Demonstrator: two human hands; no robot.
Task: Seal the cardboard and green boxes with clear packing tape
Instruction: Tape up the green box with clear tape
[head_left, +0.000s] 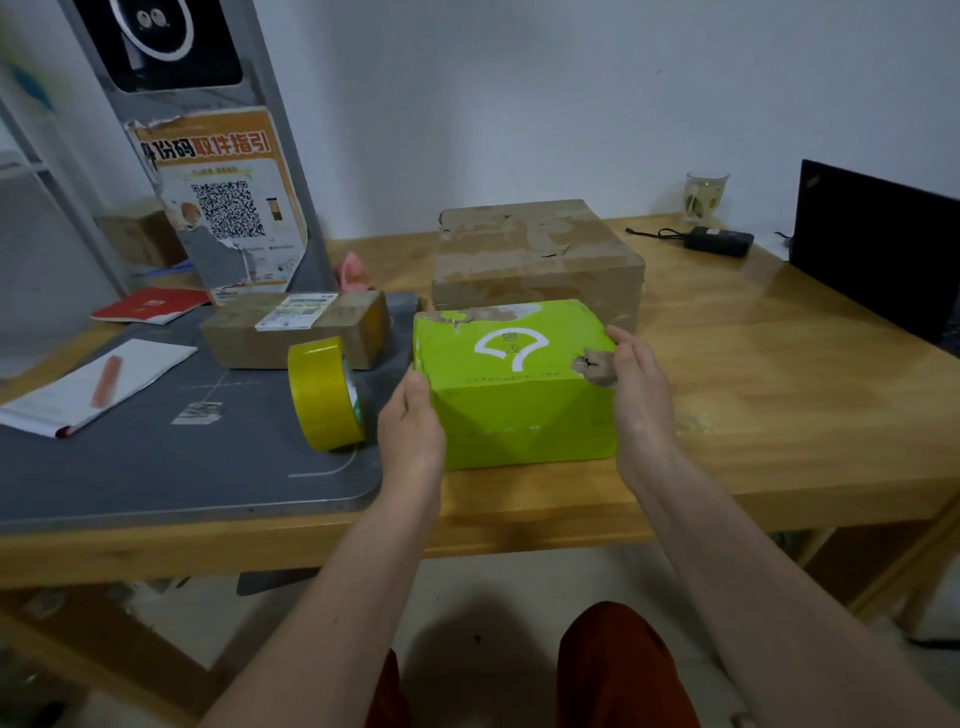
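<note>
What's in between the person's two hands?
The green box sits between them in the head view: the left hand holds its left side, the right hand its right side.

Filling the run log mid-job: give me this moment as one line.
left hand: grips green box left side | right hand: grips right side | tape roll: standing on grey mat, untouched | large cardboard box: behind

The wooden table (779, 395) carries a grey mat (130, 457), green box (519, 395), large cardboard box (535, 249), glass (705, 196) and laptop (878, 244).
</note>
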